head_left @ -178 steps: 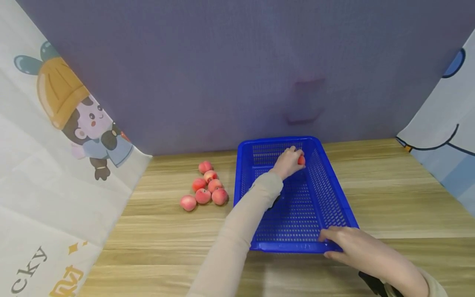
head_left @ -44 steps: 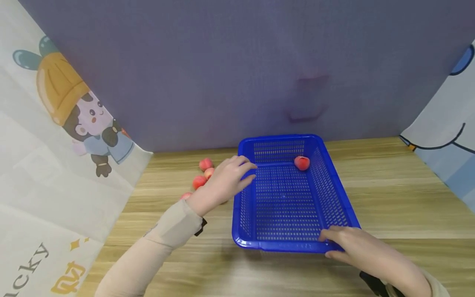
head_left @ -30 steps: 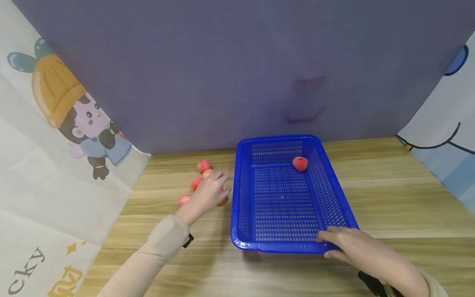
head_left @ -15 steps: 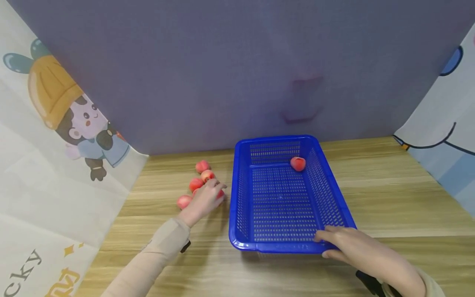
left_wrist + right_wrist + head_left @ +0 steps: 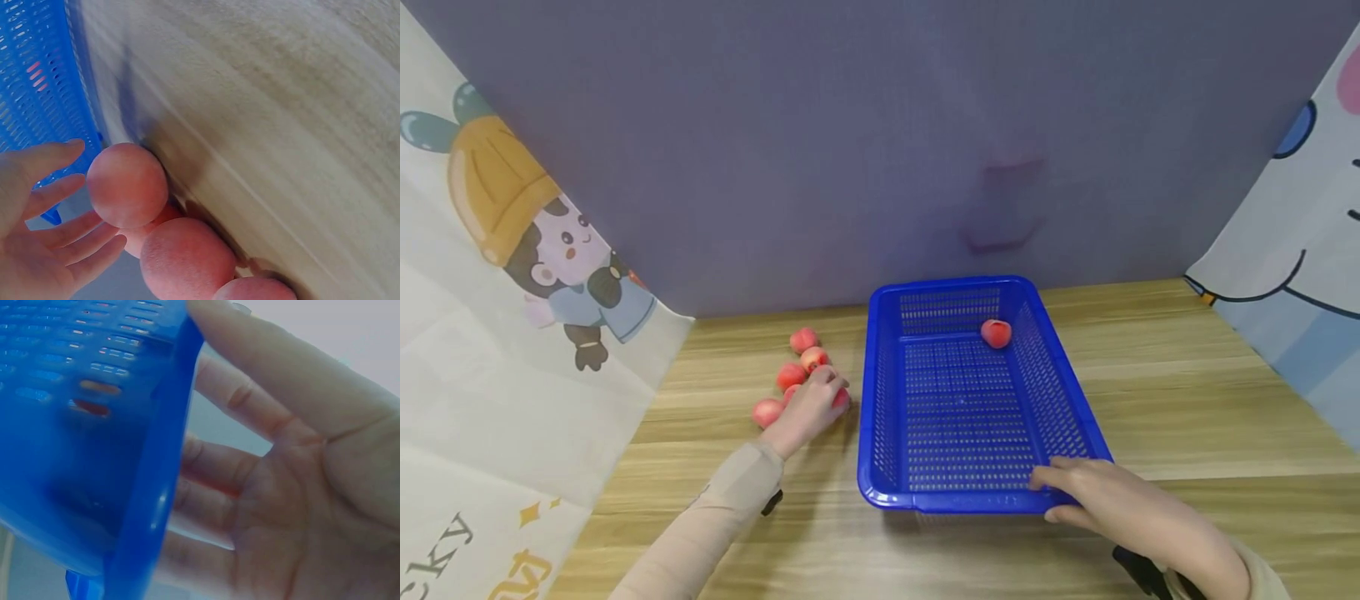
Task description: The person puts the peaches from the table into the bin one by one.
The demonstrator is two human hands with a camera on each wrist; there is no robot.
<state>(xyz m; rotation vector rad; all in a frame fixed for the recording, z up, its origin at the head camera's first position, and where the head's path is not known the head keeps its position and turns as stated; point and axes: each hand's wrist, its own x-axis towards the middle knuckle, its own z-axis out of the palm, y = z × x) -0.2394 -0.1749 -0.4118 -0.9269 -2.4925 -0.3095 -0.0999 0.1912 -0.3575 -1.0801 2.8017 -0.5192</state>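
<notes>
My left hand (image 5: 811, 408) reaches over the group of peaches on the table. In the left wrist view its fingers (image 5: 72, 240) extend beside a round pink peach (image 5: 128, 185), the thumb spread apart; they do not curl round it. Another peach (image 5: 186, 259) lies right beside that one. A blue perforated plastic basket (image 5: 985, 501) stands to the right, with one peach (image 5: 996, 333) in its far right corner. My right hand (image 5: 1112, 504) grips the basket's near right corner, with the rim between thumb and fingers, as the right wrist view also shows.
Other peaches lie left of the basket, among them a far one (image 5: 804, 340) and a near left one (image 5: 767, 412). A grey-purple partition (image 5: 760, 167) rises behind the wooden table (image 5: 1150, 375). Printed white sheets (image 5: 467, 358) flank both sides.
My left hand has let go of a peach in the basket's far corner and moved back left, down to the peaches on the table. My right hand stays on the rim.
</notes>
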